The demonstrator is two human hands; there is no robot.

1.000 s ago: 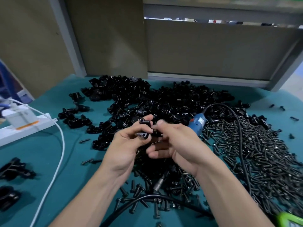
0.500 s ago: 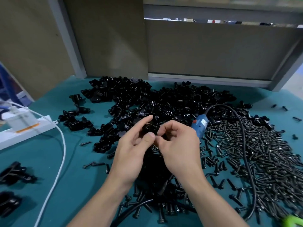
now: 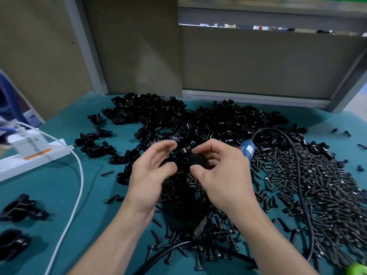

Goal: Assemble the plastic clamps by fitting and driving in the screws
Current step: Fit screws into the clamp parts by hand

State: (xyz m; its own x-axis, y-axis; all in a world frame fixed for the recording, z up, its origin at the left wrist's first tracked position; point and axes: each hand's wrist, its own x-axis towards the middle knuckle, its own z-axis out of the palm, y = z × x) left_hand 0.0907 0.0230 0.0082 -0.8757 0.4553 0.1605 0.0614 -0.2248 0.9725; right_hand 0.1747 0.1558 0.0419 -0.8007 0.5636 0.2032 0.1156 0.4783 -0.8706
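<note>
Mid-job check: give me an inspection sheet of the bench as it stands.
Surface: teal table cover, strewn with parts.
Job's things: clamp parts heaped at the back; screws spread at right; clamp piece between the hands; blue driver lying by the screws.
Clutter: clamps set apart at the left edge.
Hands: right hand pinches the clamp piece; left hand beside it, grip blurred.
Cables: black cable loops over the screws; white cable runs from the power strip.
Surroundings: brown panels behind the table.

Left hand (image 3: 147,175), right hand (image 3: 218,171): two. Power strip (image 3: 12,167): one. Driver (image 3: 248,150): one.
</note>
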